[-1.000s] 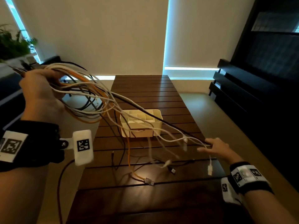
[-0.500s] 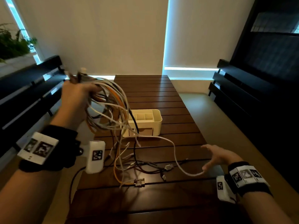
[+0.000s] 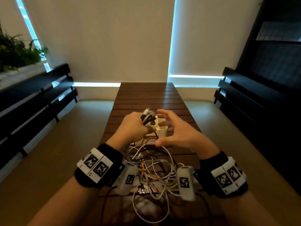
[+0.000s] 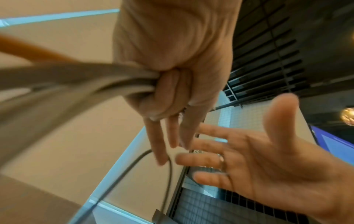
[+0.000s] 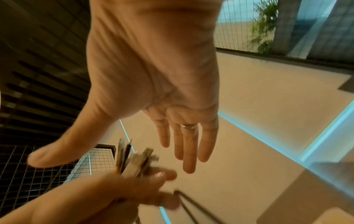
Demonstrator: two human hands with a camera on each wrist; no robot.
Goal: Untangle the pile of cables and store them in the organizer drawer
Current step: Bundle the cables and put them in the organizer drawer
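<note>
My left hand (image 3: 135,126) grips a bundle of cables just below their plugs (image 3: 149,117), which stick up above the fist. In the right wrist view the same plugs (image 5: 134,162) fan out of the fist. The rest of the cables (image 3: 153,170), white, orange and black, hang in a loose tangle down to the table between my wrists. My right hand (image 3: 172,129) hovers open just right of the plugs, fingers spread, holding nothing. The cream organizer drawer (image 3: 162,132) stands on the table behind both hands, mostly hidden by them.
The slatted wooden table (image 3: 146,98) runs away from me toward a wall. Dark benches (image 3: 32,101) flank it left and right (image 3: 254,98). Plants (image 3: 14,51) sit at the far left.
My left hand swung the cable bundle from high on the left to the middle above the drawer. My right hand rose from the table's right side to meet it, and the cables now pile nearer me.
</note>
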